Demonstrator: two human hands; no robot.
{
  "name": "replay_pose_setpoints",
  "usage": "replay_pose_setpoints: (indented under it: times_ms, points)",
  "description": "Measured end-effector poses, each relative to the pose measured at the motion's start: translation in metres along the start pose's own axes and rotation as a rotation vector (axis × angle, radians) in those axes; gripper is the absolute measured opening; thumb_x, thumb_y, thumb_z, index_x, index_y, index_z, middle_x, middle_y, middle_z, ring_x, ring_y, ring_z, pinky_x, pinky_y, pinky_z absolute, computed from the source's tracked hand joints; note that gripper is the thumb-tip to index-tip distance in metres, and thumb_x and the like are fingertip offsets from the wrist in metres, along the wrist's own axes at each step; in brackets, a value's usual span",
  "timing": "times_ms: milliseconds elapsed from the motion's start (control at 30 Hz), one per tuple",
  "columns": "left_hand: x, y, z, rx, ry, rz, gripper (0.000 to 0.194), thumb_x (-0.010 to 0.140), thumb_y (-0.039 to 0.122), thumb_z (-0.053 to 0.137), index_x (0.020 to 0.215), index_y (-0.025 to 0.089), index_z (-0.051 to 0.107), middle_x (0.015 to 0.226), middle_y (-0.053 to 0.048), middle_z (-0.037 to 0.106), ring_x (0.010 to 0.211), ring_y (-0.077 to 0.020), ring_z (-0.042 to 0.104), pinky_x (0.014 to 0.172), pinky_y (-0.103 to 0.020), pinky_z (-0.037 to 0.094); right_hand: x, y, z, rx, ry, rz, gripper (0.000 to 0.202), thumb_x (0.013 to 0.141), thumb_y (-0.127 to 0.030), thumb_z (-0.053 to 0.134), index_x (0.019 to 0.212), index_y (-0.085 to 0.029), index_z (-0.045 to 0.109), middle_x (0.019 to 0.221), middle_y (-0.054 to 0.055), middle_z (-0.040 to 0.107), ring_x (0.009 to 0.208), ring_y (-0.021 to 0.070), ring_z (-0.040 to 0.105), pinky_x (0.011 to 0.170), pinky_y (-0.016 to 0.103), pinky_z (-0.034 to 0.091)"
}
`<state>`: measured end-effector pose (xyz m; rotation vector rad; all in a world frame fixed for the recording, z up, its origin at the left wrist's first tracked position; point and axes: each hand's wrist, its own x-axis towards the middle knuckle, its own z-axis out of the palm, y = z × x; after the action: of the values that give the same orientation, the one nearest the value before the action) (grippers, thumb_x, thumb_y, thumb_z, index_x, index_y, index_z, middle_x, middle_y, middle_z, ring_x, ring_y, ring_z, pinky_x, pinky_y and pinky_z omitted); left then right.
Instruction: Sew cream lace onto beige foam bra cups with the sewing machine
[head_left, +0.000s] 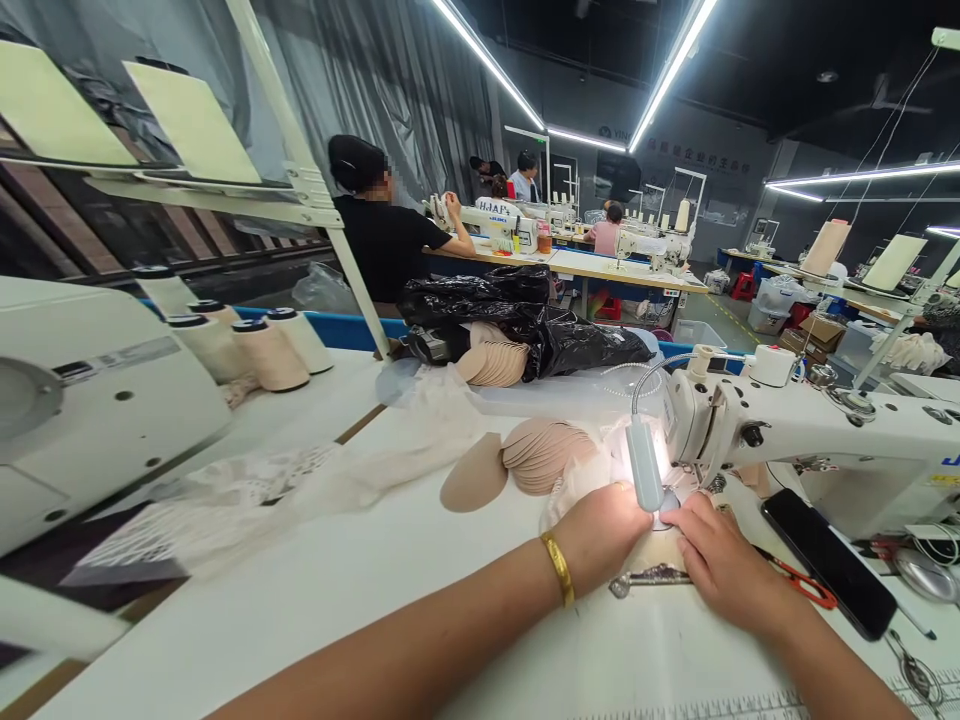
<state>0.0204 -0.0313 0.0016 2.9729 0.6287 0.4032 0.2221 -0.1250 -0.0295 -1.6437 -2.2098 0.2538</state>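
A white sewing machine (817,425) stands at the right, its needle end over the bed and partly hidden by a lit grey lamp (643,465). My left hand (604,540), with a gold bracelet at its wrist, is closed on sheer cream fabric (574,490) left of the needle area; its fingertips are partly hidden. My right hand (724,560) lies palm down on the other side, fingers stretched toward the needle area and thumb apart. Left of the fabric are a fanned stack of beige oval pads (544,455) and a separate beige oval piece (472,478).
Orange-handled scissors (806,585) and a black phone (829,565) lie right of my right hand. Black plastic bags (577,335) lie behind the pads. Thread cones (274,355) and another machine (97,390) stand left. A co-worker (382,220) sits beyond.
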Motion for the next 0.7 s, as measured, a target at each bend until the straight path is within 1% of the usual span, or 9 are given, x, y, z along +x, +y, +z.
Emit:
replay_pose_setpoints:
  times_ms: [100,167,233,267,400,467,567,633,700]
  points:
    - [-0.001,-0.002,-0.001,0.023,0.019,0.014,0.011,0.094,0.011,0.055,0.090,0.019,0.060,0.093,-0.005,0.068,0.083,-0.0201,0.063,0.074,-0.029,0.049,0.001,0.003,0.000,0.036,-0.023,-0.015,0.033,0.102,-0.014,0.036,0.127,-0.028,0.054,0.111,0.009,0.059,0.098,0.0265,0.056,0.088,0.048,0.054]
    - [-0.001,-0.001,-0.002,0.047,-0.007,-0.009,0.006,0.094,0.021,0.061,0.090,0.018,0.062,0.095,-0.008,0.069,0.089,-0.0244,0.064,0.076,-0.033,0.051,0.002,0.006,0.001,0.049,-0.014,-0.047,0.031,0.102,-0.013,0.037,0.123,-0.026,0.054,0.111,0.010,0.059,0.098,0.0263,0.057,0.085,0.047,0.054]
    - [0.000,0.001,-0.003,0.087,-0.066,-0.056,0.016,0.092,0.032,0.066,0.091,0.016,0.064,0.096,-0.011,0.069,0.094,-0.0299,0.064,0.078,-0.038,0.052,0.001,0.009,0.002,0.060,0.001,-0.109,0.029,0.101,-0.011,0.037,0.119,-0.025,0.056,0.107,0.009,0.059,0.096,0.0254,0.058,0.083,0.044,0.055]
    - [0.002,0.003,-0.002,0.110,-0.099,-0.073,0.018,0.091,0.033,0.066,0.091,0.015,0.065,0.096,-0.013,0.069,0.095,-0.0319,0.064,0.078,-0.040,0.053,0.001,0.010,0.002,0.059,0.013,-0.147,0.029,0.100,-0.010,0.038,0.116,-0.025,0.057,0.105,0.008,0.059,0.094,0.0248,0.059,0.082,0.043,0.055]
    - [0.004,0.008,-0.002,0.173,-0.209,-0.080,0.005,0.087,0.013,0.064,0.087,0.013,0.069,0.092,-0.014,0.071,0.092,-0.0310,0.068,0.076,-0.039,0.054,0.000,0.010,0.007,0.010,0.110,-0.259,0.027,0.101,-0.010,0.039,0.109,-0.025,0.060,0.094,0.005,0.063,0.087,0.0231,0.061,0.076,0.038,0.055]
    - [-0.004,0.012,-0.009,0.192,-0.245,-0.108,0.004,0.082,0.009,0.068,0.080,0.013,0.069,0.087,-0.014,0.071,0.087,-0.0302,0.069,0.071,-0.037,0.053,0.003,0.006,0.013,-0.029,0.158,-0.310,0.030,0.101,-0.012,0.041,0.121,-0.025,0.060,0.104,0.007,0.068,0.097,0.0243,0.064,0.080,0.038,0.056]
    - [-0.037,0.024,-0.032,0.142,-0.289,-0.129,0.006,0.079,0.011,0.071,0.081,0.015,0.069,0.084,-0.010,0.073,0.076,-0.0269,0.070,0.064,-0.034,0.052,0.011,-0.005,0.027,-0.150,0.268,-0.399,0.045,0.100,-0.015,0.047,0.143,-0.025,0.053,0.140,0.012,0.063,0.126,0.0301,0.060,0.095,0.045,0.055]
    - [-0.072,0.033,-0.051,-0.053,-0.281,-0.095,0.008,0.086,0.014,0.067,0.091,0.018,0.071,0.085,-0.005,0.074,0.075,-0.0226,0.069,0.066,-0.030,0.052,0.012,-0.018,0.037,-0.173,0.298,-0.446,0.036,0.100,-0.015,0.047,0.130,-0.027,0.064,0.149,0.011,0.059,0.134,0.0336,0.056,0.101,0.051,0.052]
    - [-0.115,0.041,-0.068,-0.391,-0.243,-0.119,0.011,0.092,0.018,0.063,0.098,0.020,0.072,0.085,-0.001,0.074,0.077,-0.0173,0.067,0.070,-0.024,0.051,0.003,-0.034,0.045,-0.081,0.205,-0.466,0.027,0.102,-0.016,0.048,0.109,-0.027,0.071,0.142,0.006,0.066,0.129,0.0311,0.060,0.105,0.051,0.050]
